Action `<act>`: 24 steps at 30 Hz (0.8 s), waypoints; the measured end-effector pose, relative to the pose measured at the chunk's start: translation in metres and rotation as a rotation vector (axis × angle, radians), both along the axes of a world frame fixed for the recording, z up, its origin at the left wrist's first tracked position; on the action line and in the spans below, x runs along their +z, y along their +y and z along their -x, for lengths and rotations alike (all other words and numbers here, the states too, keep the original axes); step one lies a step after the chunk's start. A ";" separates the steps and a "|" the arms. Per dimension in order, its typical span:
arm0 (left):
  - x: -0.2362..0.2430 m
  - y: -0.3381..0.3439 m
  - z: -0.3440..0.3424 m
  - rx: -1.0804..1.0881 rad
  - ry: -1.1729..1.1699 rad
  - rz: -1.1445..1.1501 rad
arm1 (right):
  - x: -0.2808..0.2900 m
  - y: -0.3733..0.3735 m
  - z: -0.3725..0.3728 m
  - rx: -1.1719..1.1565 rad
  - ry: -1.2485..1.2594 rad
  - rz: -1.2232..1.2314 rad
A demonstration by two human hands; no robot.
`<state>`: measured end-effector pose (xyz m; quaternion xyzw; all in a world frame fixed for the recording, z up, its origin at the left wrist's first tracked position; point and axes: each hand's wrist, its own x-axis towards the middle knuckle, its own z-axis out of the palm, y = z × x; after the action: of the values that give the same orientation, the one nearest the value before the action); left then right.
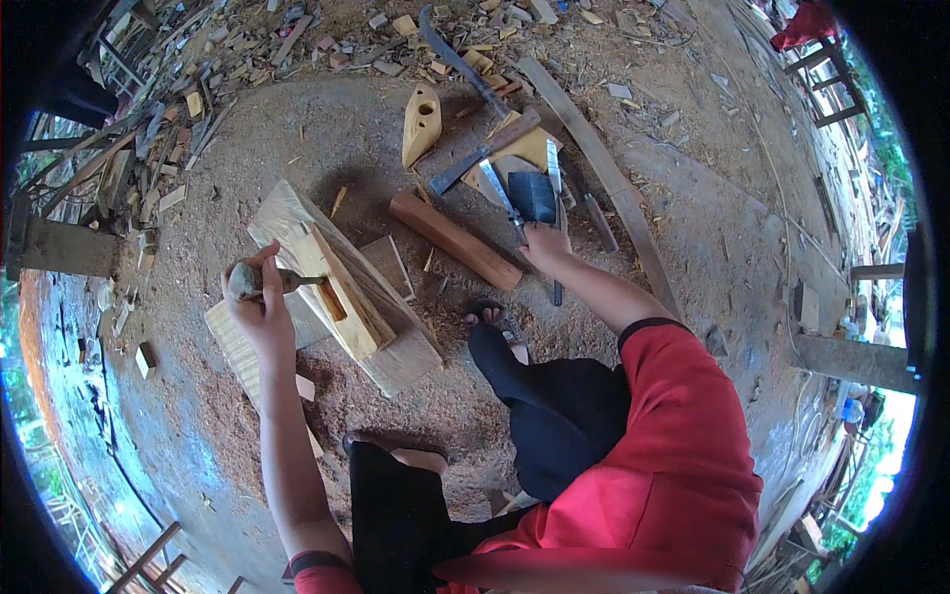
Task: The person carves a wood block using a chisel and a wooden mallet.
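My left hand (255,302) grips the worn, rounded handle of a tool (247,281), whose dark metal shaft reaches into a groove in a pale wood piece (361,327). That piece lies on a wider plank (406,361). My right hand (544,246) is closed on a narrow steel-bladed chisel (498,186) in a group of tools, beside another long blade (553,173) and a dark blue-grey flat piece (532,195). A reddish timber length (455,241) lies between my hands. A yellowish carved block with holes (421,129) rests above it.
A long curved blade (455,61) and a long board (623,203) lie beyond the tools. Wood offcuts (475,59) litter the dirt ground. My sandalled feet (490,315) are near the work. Wooden posts and beams (856,361) stand at the right; scrap timber (69,247) at the left.
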<state>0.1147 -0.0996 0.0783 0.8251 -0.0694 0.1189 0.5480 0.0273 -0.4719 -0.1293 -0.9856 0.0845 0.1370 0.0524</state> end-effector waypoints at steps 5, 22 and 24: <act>-0.005 0.000 -0.004 -0.036 0.020 0.024 | 0.005 -0.006 0.002 -0.065 0.050 -0.014; -0.017 0.001 -0.012 -0.050 -0.022 0.245 | 0.006 0.070 -0.035 0.105 0.195 -0.018; -0.014 0.007 -0.010 -0.039 0.007 0.199 | 0.012 0.076 -0.041 0.125 0.250 -0.012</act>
<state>0.1245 -0.0928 0.0639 0.7655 -0.0715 0.1115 0.6297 0.0681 -0.3957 -0.1173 -0.9638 0.0281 0.2624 0.0389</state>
